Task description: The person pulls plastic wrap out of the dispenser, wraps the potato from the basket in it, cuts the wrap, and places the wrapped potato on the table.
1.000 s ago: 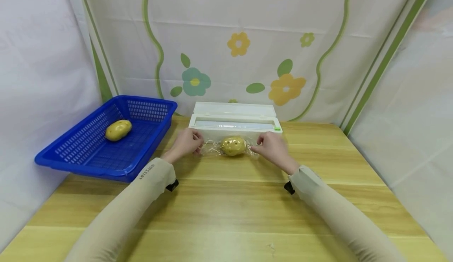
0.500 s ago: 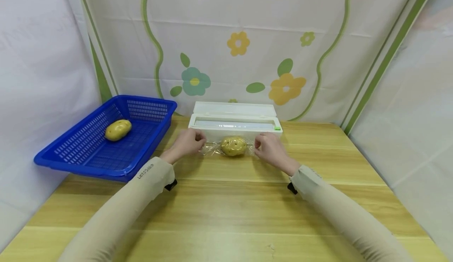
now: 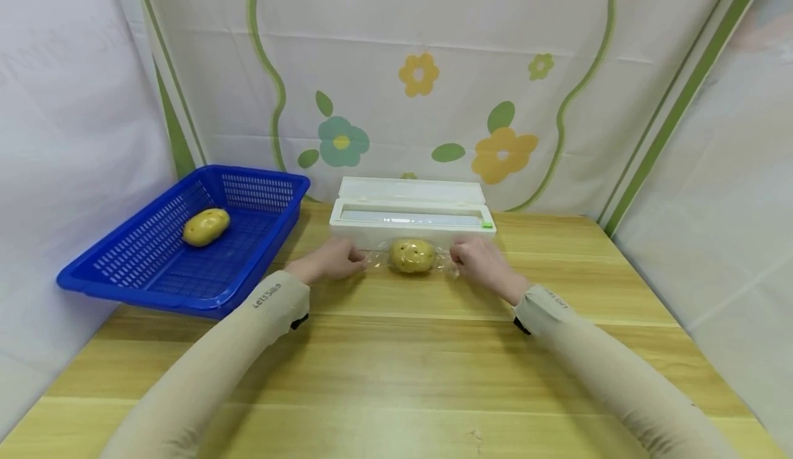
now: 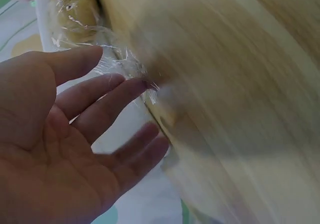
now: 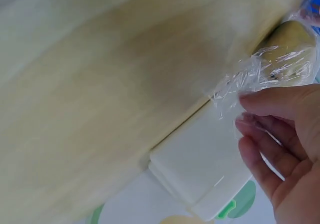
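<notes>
A potato (image 3: 411,256) wrapped in clear cling film (image 5: 240,79) lies on the table against the front of a white film dispenser (image 3: 411,228). My left hand (image 3: 334,259) is at the left end of the wrap. In the left wrist view, its fingers (image 4: 107,104) are spread and loosely bent, the thumb apart from them, with fingertips touching the film. My right hand (image 3: 482,261) is at the other end. The right wrist view has its thumb and fingers (image 5: 255,129) slightly parted beside the twisted film, which they seem to touch. Neither hand touches the potato itself.
A blue plastic basket (image 3: 248,273) stands at the left with a bare potato (image 3: 206,227) in it. The dispenser's lid (image 3: 411,189) is raised at the back. Behind it hangs a patterned cloth (image 3: 384,122), and more cloth stands at both sides of the wooden table (image 3: 403,369).
My left hand has moved slightly toward the potato and lower, its fingers loosening. The right hand has shifted a little right, its fingers off their earlier pinch. The wrapped potato has hardly moved.
</notes>
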Action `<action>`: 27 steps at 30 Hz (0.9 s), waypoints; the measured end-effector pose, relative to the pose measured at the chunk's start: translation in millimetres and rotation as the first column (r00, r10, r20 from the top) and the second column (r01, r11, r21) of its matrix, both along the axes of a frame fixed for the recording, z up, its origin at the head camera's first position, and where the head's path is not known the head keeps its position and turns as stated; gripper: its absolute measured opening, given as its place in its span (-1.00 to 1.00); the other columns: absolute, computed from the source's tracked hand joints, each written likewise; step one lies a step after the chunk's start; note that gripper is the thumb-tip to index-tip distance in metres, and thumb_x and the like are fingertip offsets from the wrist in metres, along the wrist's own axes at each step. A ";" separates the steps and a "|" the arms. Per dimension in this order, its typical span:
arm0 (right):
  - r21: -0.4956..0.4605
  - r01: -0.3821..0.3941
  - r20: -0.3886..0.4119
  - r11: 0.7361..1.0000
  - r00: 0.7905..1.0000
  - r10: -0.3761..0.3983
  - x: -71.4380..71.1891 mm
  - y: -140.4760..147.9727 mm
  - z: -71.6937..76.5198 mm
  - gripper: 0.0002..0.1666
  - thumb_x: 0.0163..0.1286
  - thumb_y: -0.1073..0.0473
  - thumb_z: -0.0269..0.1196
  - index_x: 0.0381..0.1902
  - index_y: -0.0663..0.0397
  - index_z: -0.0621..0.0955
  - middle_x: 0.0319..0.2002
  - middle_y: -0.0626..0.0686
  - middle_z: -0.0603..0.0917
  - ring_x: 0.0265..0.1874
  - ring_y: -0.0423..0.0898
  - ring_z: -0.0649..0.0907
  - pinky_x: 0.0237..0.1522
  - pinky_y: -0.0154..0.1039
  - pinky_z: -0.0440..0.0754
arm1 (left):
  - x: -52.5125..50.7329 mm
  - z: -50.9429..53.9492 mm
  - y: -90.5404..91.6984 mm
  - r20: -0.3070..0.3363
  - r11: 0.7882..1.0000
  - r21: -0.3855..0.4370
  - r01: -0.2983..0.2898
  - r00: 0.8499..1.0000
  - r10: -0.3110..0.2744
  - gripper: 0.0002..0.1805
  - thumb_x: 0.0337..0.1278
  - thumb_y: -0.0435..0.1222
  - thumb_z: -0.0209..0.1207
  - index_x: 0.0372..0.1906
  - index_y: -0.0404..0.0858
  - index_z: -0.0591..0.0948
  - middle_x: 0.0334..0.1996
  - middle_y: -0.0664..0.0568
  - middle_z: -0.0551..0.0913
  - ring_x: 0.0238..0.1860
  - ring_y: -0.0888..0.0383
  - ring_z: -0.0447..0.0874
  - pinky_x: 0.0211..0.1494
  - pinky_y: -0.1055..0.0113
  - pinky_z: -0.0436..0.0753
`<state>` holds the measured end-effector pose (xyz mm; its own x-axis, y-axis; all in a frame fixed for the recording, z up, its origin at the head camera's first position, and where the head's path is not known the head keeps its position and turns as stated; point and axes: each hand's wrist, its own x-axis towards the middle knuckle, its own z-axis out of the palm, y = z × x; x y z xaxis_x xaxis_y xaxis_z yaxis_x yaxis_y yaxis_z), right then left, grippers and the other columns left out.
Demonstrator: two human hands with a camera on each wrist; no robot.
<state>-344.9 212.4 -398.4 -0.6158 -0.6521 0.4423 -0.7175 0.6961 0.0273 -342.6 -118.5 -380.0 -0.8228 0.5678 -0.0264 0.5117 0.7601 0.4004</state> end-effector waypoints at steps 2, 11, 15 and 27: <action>0.044 -0.034 0.021 0.998 0.999 0.033 1.1 0.3 1.3 -0.69 -0.10 0.62 0.27 -0.63 0.09 0.67 -0.53 -0.06 0.62 -0.56 -0.13 0.57 -0.50 -0.25 0.57 | 2.0 1.3 1.4 -0.023 0.998 -0.062 -0.012 1.000 0.010 -0.73 0.36 -0.23 0.16 -0.43 -0.26 0.73 -0.53 0.08 0.63 -0.37 0.11 0.52 -0.01 0.15 0.41; 0.100 -0.123 0.292 0.987 0.952 0.089 4.5 -5.3 7.5 -0.63 0.03 0.58 0.17 -0.47 0.08 0.77 -0.43 -0.02 0.69 -0.50 -0.16 0.57 -0.45 -0.26 0.57 | 8.7 0.8 7.4 -0.060 0.963 -0.227 -0.147 0.989 0.137 -0.69 0.41 -0.08 0.10 0.01 -0.11 0.75 -0.03 -0.16 0.51 0.06 -0.17 0.24 0.14 -0.15 0.30; 0.068 -0.122 0.380 0.990 0.921 0.087 4.9 -5.9 10.4 -0.72 0.14 0.53 0.18 -0.36 0.20 0.78 -0.33 0.07 0.71 -0.35 -0.07 0.66 -0.26 -0.17 0.65 | 8.6 0.9 8.8 -0.063 0.966 -0.188 -0.175 0.984 0.166 -0.66 0.43 -0.09 0.03 0.00 -0.12 0.75 0.05 -0.25 0.47 0.12 -0.22 0.21 0.15 -0.18 0.28; -0.261 0.133 0.449 0.956 0.894 -0.002 14.6 -15.7 37.1 -0.80 0.39 0.26 0.24 -0.16 0.25 0.73 -0.19 0.06 0.72 -0.19 -0.04 0.66 -0.16 -0.09 0.65 | 21.1 17.2 21.1 -0.211 0.928 0.323 -0.185 0.942 0.261 -0.58 0.13 -0.21 0.36 0.08 -0.29 0.68 -0.03 -0.17 0.57 -0.05 -0.08 0.58 -0.07 0.10 0.60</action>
<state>-330.3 196.7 -361.4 -0.8268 -0.4923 0.2721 -0.5600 0.6749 -0.4805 -321.5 -97.3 -362.8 -0.8875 0.3190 0.3327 0.4535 0.7333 0.5065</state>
